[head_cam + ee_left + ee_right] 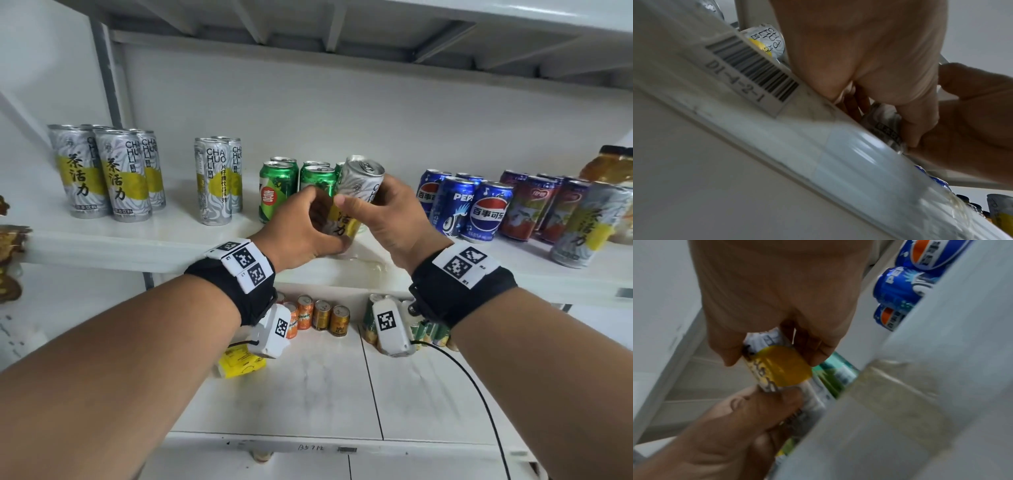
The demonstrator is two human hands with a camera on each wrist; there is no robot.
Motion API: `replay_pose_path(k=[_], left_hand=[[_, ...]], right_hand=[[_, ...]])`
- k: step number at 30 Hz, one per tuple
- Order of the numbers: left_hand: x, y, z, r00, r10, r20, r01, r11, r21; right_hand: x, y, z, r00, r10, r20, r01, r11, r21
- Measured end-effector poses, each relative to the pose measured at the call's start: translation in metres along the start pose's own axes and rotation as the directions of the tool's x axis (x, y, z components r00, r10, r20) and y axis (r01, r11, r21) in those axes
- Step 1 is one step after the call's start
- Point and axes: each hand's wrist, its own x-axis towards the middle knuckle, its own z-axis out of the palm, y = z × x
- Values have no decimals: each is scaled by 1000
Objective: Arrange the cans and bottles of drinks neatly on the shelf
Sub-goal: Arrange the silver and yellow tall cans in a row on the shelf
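I am holding a tall silver-and-yellow tea can (356,202) with my left hand (301,226) and right hand (394,219), fingers curled round it, before the green cans (279,186). Most cans are grouped; one tea can (582,224) is waiting by the Pepsi cans (476,209).

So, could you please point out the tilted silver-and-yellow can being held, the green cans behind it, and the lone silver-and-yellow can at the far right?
held can (363,174): head view, upper silver body.
green cans (275,192): head view, front left can's label.
lone can (587,222): head view, yellow label band.
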Motion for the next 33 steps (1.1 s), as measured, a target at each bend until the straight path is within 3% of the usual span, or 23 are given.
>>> replay_pose_path(k=[5,11,17,23,27,29,31,33], left_hand=[[-5,14,-19,999,-31,38,34,997,-69],[-2,40,-60,999,-44,-17,42,993,-108],[-7,53,-107,986,-88,-145,98,993,62],[-27,56,-157,980,-133,-145,163,964,212],[-38,53,-206,981,-192,5,163,843,512],[-39,53,-223,983,-179,-32,162,775,611],[-39,40,-266,989,-120,-88,148,746,649],[-33,34,-274,990,-50,-130,126,725,677]], right_hand=[[14,-30,13,999,-32,12,33,995,-96],[38,-50,41,990,-90,111,106,983,-151],[68,-67,72,957,-172,235,227,945,-234],[80,-87,123,913,-215,346,319,907,-276],[89,-97,157,882,-213,421,395,820,-414],[94,-100,167,873,-185,452,413,774,-480],[105,-103,204,866,-180,466,443,707,-551],[111,-108,207,857,-190,479,478,641,-601]])
